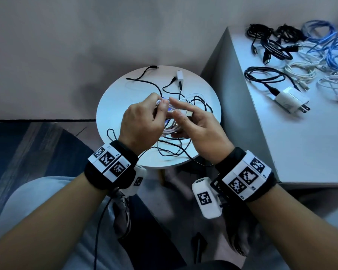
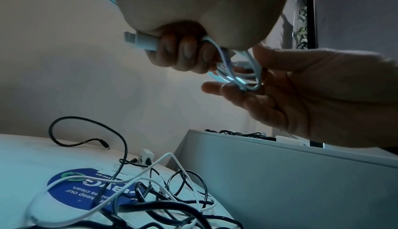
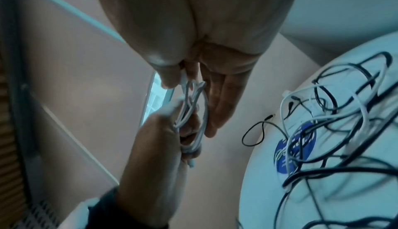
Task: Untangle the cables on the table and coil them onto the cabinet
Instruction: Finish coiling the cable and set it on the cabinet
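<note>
Forearms with tagged wrist bands fill the lower head view; above them both hands work together over the round surface [image 1: 113, 106].

Cabinet [image 1: 293, 145], right of the surface: top already carries several coiled cables [image 1: 281, 43], black, white and blue, plus a white plug adapter [image 1: 290, 99]. Judged: a good part of the task is done.

Round surface: a loose tangle of black and white cables [image 2: 150, 192] lies across it and over a blue sticker [image 2: 86, 190]; a small white charger [image 1: 179, 76] sits near the far edge.

Left hand [image 1: 140, 123]: fingers curled tight round a white cable coil [image 2: 239, 72], one plug end sticking out past the fist, presumably to keep the loops from springing open.

Right hand [image 1: 198, 129]: thumb and fingers pinch the USB plug [image 1: 188, 114] end, remaining fingers extended beside the loops, likely to tuck the tail.

Coil held clear above the surface, not yet on the cabinet.
</note>
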{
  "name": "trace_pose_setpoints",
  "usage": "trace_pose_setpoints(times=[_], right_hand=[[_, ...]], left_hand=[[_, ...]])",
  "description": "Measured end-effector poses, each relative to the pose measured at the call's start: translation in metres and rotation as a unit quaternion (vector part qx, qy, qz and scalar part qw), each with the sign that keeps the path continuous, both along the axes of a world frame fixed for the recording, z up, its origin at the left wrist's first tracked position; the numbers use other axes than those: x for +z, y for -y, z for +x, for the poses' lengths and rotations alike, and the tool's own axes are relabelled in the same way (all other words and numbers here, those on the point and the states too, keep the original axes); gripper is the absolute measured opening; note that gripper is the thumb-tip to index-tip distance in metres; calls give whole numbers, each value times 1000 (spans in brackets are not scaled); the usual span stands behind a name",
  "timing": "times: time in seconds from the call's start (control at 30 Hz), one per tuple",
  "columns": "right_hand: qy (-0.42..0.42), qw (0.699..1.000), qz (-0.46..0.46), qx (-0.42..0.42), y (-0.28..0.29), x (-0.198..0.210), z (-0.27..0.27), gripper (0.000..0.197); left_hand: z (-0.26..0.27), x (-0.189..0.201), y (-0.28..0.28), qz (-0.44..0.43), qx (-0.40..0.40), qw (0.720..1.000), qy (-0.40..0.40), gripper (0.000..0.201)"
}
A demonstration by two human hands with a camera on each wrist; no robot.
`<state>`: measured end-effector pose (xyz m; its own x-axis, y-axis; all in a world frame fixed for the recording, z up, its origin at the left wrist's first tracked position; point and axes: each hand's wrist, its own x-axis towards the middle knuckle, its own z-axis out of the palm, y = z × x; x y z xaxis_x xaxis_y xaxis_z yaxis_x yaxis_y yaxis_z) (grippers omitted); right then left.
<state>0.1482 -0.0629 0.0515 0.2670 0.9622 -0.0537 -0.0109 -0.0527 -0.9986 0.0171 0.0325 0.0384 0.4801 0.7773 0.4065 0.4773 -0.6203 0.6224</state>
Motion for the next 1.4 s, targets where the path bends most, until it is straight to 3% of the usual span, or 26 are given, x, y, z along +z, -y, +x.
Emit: trace_pose_setpoints(times=[0.1, 0.2, 0.4, 0.5, 0.63, 0.77, 0.87, 1.07, 1.27, 1.4], right_hand=[[-36, 999, -14, 1, -2, 9, 10, 17], [-44, 999, -26, 17, -1, 15, 23, 17], [-67, 998, -6, -1, 1, 16, 37, 17], [-80, 997, -7, -7, 1, 17, 45, 14], [-97, 995, -29, -24, 2, 13, 50, 8], [-132, 988, -37, -76, -3, 6, 42, 5], [-173, 979, -66, -83, -5, 0, 29, 14], [-240, 968, -75, -27, -1, -3, 19, 37], [-210, 973, -73, -60, -2, -8, 13, 21], [-207, 975, -58, -61, 1, 2, 17, 15]], left_hand=[[-5, 7, -5, -43, -11, 998, 49, 50], [-8, 15, -9, -12, -18, 998, 59, 55], [-6, 15, -7, 1, -32, 999, 16, 50], [-3, 18, -9, -86, -74, 993, 17, 38], [-10, 14, -18, -324, -171, 928, 73, 16], [-13, 10, -15, -382, -183, 896, 137, 17], [-9, 14, -10, -415, -165, 877, 176, 28], [-9, 16, -5, -400, -107, 898, 148, 17], [-10, 16, -2, -376, -90, 915, 111, 7], [-9, 18, 3, -366, -96, 921, 88, 27]])
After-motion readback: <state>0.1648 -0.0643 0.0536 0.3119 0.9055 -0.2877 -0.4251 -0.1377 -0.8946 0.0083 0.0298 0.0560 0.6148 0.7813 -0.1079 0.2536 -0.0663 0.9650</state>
